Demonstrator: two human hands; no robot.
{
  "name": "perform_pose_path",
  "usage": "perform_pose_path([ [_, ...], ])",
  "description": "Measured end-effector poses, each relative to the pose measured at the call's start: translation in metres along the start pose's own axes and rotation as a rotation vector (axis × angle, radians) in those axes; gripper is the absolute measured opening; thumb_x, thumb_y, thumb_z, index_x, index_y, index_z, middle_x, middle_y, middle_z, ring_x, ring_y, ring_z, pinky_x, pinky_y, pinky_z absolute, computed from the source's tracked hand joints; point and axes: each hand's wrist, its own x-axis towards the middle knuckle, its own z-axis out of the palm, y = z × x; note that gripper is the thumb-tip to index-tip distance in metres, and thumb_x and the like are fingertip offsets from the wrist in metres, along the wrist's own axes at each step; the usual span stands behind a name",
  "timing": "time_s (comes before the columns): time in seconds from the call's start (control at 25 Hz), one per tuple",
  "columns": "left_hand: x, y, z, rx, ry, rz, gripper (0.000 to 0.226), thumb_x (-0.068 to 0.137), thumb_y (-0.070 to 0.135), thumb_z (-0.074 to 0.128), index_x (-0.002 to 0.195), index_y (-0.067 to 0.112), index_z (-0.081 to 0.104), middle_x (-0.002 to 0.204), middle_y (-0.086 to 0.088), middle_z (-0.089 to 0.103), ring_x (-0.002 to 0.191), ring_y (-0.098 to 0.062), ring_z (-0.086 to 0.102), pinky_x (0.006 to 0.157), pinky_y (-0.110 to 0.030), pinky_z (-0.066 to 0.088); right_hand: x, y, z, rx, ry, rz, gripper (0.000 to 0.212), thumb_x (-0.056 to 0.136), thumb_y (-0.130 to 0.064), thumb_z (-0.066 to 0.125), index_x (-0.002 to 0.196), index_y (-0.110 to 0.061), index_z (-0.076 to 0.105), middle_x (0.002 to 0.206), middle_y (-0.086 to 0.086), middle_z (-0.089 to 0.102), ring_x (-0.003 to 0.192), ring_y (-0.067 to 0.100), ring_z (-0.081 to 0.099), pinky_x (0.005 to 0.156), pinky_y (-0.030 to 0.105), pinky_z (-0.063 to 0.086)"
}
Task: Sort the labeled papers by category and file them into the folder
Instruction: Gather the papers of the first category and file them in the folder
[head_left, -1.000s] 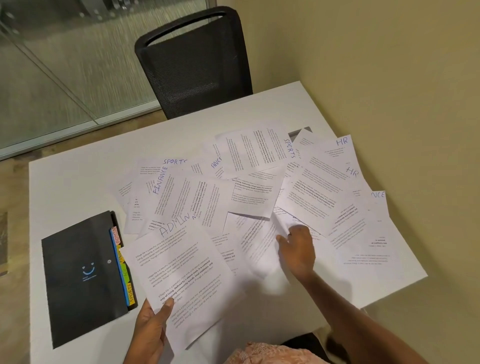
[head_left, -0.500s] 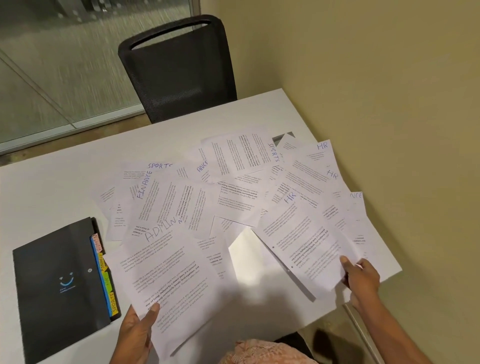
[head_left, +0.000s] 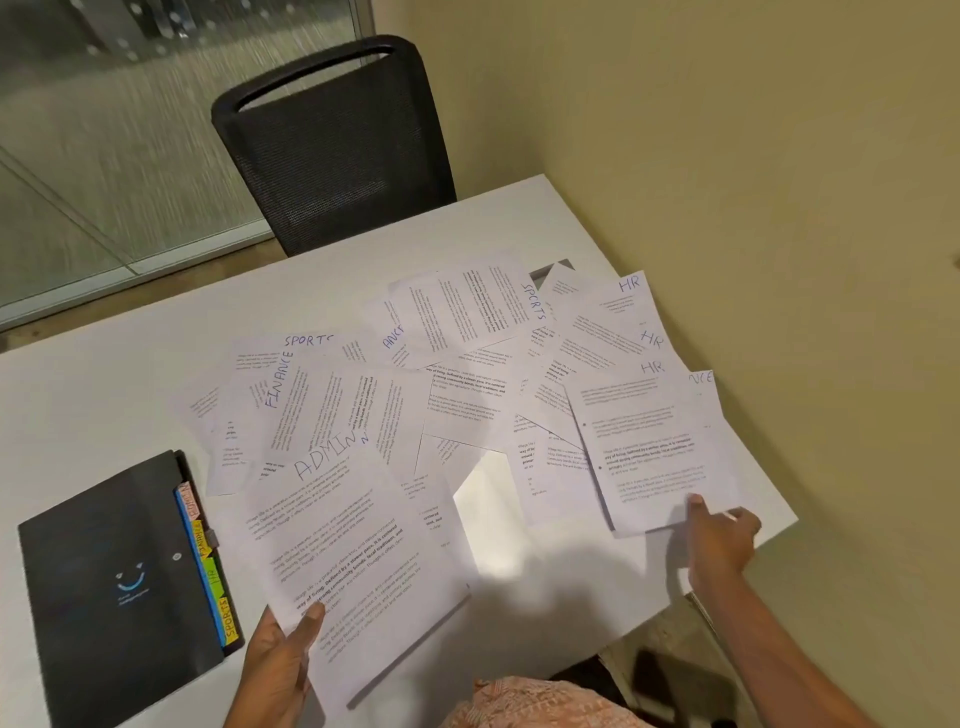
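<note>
A: What's readable?
B: On the white table (head_left: 104, 395), chair (head_left: 337, 171) at twelve, scattered papers (head_left: 467, 322) say SPORTS, FINANCE, HR. Black folder (head_left: 104, 587) at eight o'clock, tabs HR, SPORTS.
A: Hands?
B: Left hand (head_left: 278, 670) grips the ADMIN sheet (head_left: 343, 535) at six; right hand (head_left: 722, 540) pinches an HR sheet (head_left: 649, 441) at four.

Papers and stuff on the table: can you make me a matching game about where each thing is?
Things:
1. ADMIN paper
2. nearest HR paper
3. black folder
4. black chair

Places:
A. behind the far side of the table
B. held by the left hand
C. lying shut at the table's left, coloured tabs sticking out
D. held by the right hand near the table's right edge

Pairs: 1-B, 2-D, 3-C, 4-A
</note>
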Motion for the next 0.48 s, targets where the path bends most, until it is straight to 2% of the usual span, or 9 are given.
perform_pose_path([
  [0.04,0.0,0.0,0.0,0.002,0.0,0.001,0.05,0.102,-0.007,0.056,0.142,0.023,0.058,0.122,-0.011,0.071,0.103,-0.031,0.068,0.065,-0.033,0.066,-0.009,0.002,0.007,-0.166,0.028,-0.125,0.066,0.091,-0.022,0.084,0.143,-0.007,0.048,0.139,0.021,0.057,0.119,0.043,0.06,0.098,0.056,0.057],
  [0.08,0.0,0.0,0.0,0.006,0.003,0.002,0.047,0.102,-0.007,0.056,0.138,0.024,0.06,0.121,-0.01,0.071,0.102,-0.031,0.067,0.064,-0.032,0.066,-0.022,0.002,0.014,-0.302,0.048,-0.278,0.075,0.089,-0.016,0.083,0.151,-0.007,0.042,0.148,0.021,0.052,0.129,0.045,0.055,0.105,0.06,0.052],
  [0.16,0.0,0.0,0.001,0.019,0.01,0.002,0.042,0.102,-0.007,0.056,0.125,0.027,0.066,0.116,-0.007,0.072,0.102,-0.03,0.067,0.067,-0.032,0.065,-0.055,0.001,0.034,-0.526,-0.055,-0.604,0.065,0.087,-0.008,0.074,0.147,-0.01,0.049,0.144,0.015,0.056,0.128,0.038,0.056,0.103,0.053,0.051],
  [0.24,0.0,-0.001,0.001,0.035,0.013,0.002,0.04,0.103,-0.007,0.056,0.118,0.028,0.068,0.109,-0.003,0.076,0.101,-0.029,0.069,0.071,-0.033,0.064,-0.084,0.006,0.058,-0.706,-0.31,-0.905,0.052,0.088,-0.021,0.069,0.138,-0.015,0.057,0.134,0.007,0.059,0.118,0.029,0.058,0.095,0.042,0.051],
  [0.32,0.0,-0.001,0.001,0.043,0.01,0.001,0.041,0.103,-0.007,0.055,0.117,0.029,0.069,0.105,0.002,0.08,0.098,-0.025,0.073,0.073,-0.033,0.065,-0.101,0.019,0.083,-0.839,-0.487,-1.07,0.057,0.086,-0.043,0.067,0.136,-0.017,0.055,0.13,0.003,0.057,0.112,0.027,0.057,0.087,0.041,0.053],
  [0.36,0.0,-0.001,0.001,0.048,0.014,0.0,0.041,0.103,-0.007,0.055,0.117,0.029,0.069,0.105,0.002,0.08,0.096,-0.024,0.074,0.072,-0.033,0.065,-0.105,0.024,0.093,-0.906,-0.52,-1.127,0.063,0.083,-0.048,0.066,0.136,-0.016,0.055,0.128,0.004,0.057,0.11,0.028,0.058,0.082,0.042,0.054],
  [0.48,0.001,0.002,0.0,0.064,0.024,0.007,0.042,0.103,-0.007,0.055,0.117,0.03,0.068,0.102,0.005,0.081,0.092,-0.027,0.076,0.071,-0.034,0.065,-0.113,0.027,0.111,-1.088,-0.534,-1.196,0.066,0.074,-0.04,0.063,0.132,-0.008,0.057,0.121,0.01,0.058,0.099,0.031,0.058,0.069,0.041,0.053],
])
